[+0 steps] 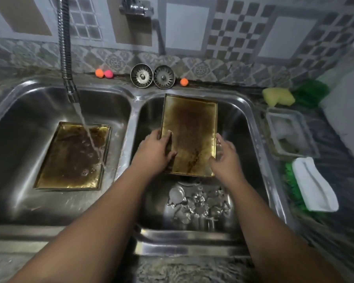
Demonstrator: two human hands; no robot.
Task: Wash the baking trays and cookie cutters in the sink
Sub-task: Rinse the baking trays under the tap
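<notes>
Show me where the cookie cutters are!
In the head view, the cookie cutters lie heaped in the right sink basin, at its near end, just below the baking tray.

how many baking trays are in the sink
2. The first tray lies flat in the left basin under the tap water; the second tray stands tilted in the right basin, its edge gripped by the left hand. No others show.

No writing, brand, number or sign can be read anywhere in the head view. The wall tiles (229, 35) bear only checks and floral patterns, and the tray in the left basin (55, 170) and the tray in the right basin (190, 123) show brown stains, no print
</notes>
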